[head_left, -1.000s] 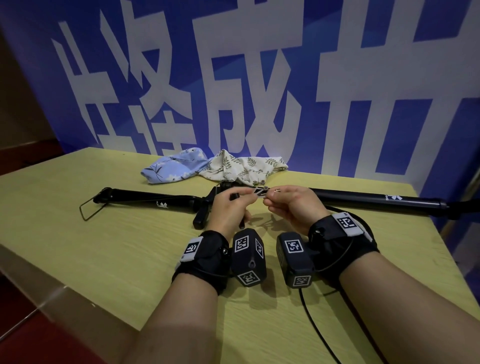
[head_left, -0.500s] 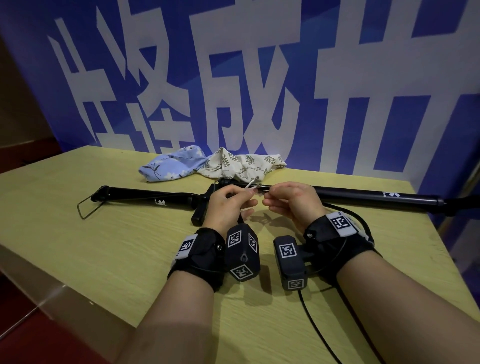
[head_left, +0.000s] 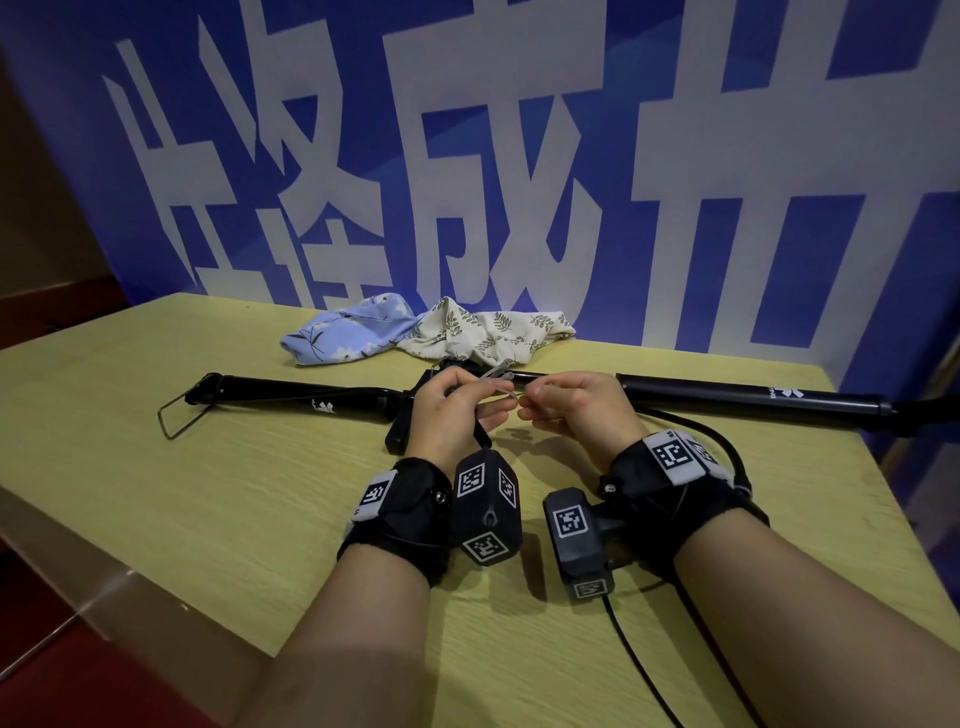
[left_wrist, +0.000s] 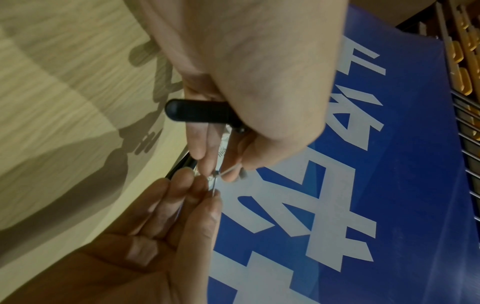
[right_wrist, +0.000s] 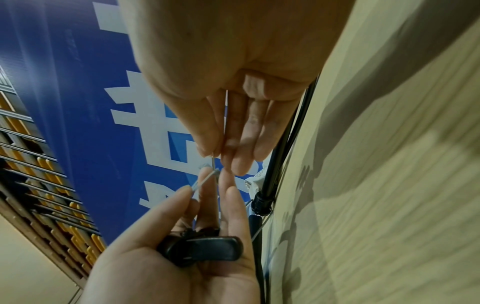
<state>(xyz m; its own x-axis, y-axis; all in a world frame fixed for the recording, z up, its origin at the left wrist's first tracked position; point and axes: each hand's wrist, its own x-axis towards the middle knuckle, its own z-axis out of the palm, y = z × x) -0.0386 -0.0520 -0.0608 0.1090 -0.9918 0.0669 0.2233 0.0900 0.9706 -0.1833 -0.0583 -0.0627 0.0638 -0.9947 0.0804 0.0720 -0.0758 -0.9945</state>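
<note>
My left hand (head_left: 485, 397) grips a small black lever (right_wrist: 202, 251) in its palm, and its fingertips pinch a thin pale tube (right_wrist: 205, 181). My right hand (head_left: 530, 402) pinches a fine metal wire (right_wrist: 213, 159) between thumb and forefinger, with the wire's tip at the tube's end. In the left wrist view the lever (left_wrist: 197, 112) pokes out of the curled fingers and the wire (left_wrist: 214, 185) meets the tube (left_wrist: 230, 170). Both hands hover just above a long black pole (head_left: 727, 397) lying across the yellow table (head_left: 208, 493).
A blue floral cloth (head_left: 348, 338) and a cream leaf-print cloth (head_left: 493, 332) lie bunched behind the pole. A wire loop (head_left: 176, 421) sticks out of the pole's left end. A black cable (head_left: 727, 452) curves by my right wrist. A blue banner (head_left: 519, 156) stands behind.
Both hands have stayed together over the pole's middle. The pale tube now shows above my left fingers, and the right fingertips have closed in on it.
</note>
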